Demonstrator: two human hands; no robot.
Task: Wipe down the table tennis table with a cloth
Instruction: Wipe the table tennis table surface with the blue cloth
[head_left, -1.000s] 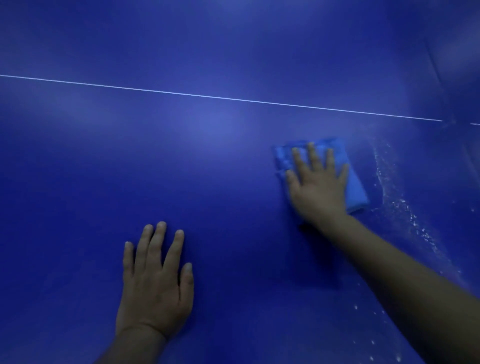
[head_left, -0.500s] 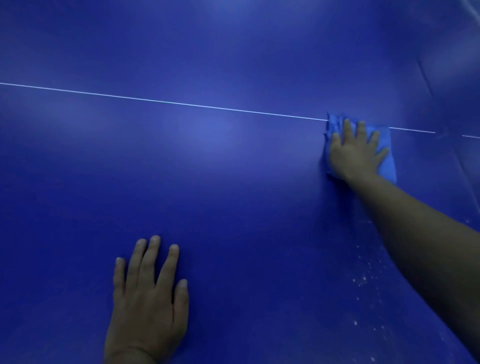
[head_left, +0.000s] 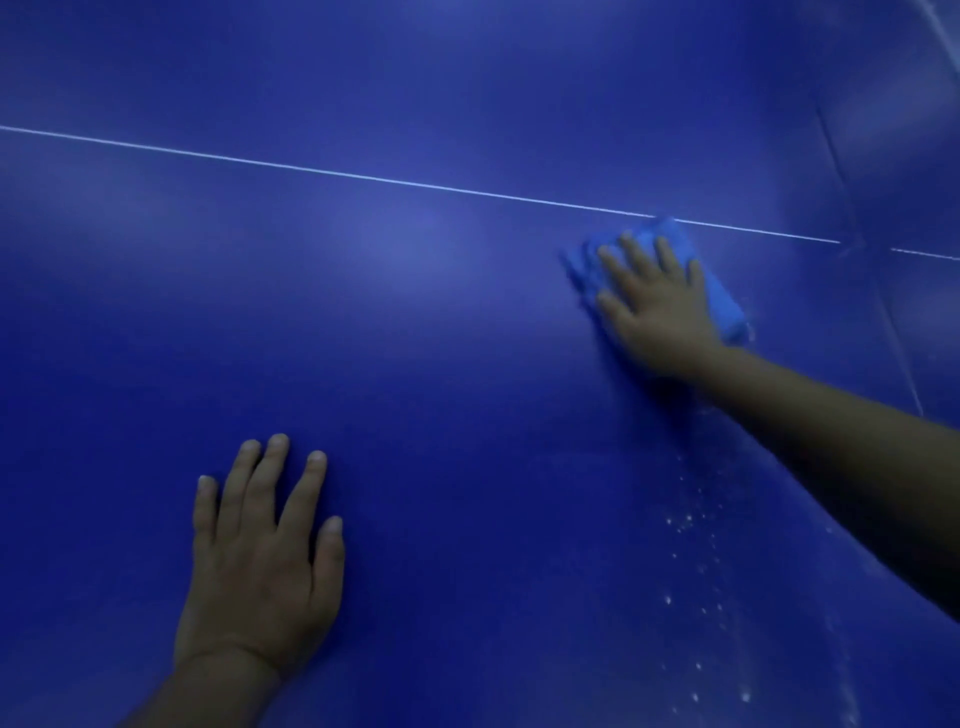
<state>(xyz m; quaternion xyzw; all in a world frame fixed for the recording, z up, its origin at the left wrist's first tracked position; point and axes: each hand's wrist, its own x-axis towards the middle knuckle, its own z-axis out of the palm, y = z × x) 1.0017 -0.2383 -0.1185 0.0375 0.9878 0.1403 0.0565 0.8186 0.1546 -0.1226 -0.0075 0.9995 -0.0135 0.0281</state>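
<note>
Right now the blue cloth (head_left: 719, 296) lies folded flat on the dark blue worktop (head_left: 441, 364), up at about two o'clock in the head view, its far corner just touching the thin white line (head_left: 363, 176) that crosses the surface from nine o'clock toward three. Its edges are blurred, the near-left edge most of all. The right hand (head_left: 657, 306) rests on top of it, palm down, fingers straight and slightly spread, pressing the cloth to the surface rather than curling round it; the bare forearm runs back toward four o'clock. Below that arm, at around five o'clock, pale droplets or specks (head_left: 691, 525) are scattered over the worktop in a loose trail that reaches the bottom edge of the view. The left hand (head_left: 260, 561) sits well apart from the cloth, at about seven o'clock, laid flat on the bare surface with fingers extended and a little fanned, holding nothing. A faint seam (head_left: 893, 338) cuts across the surface at the far right, near three o'clock.
</note>
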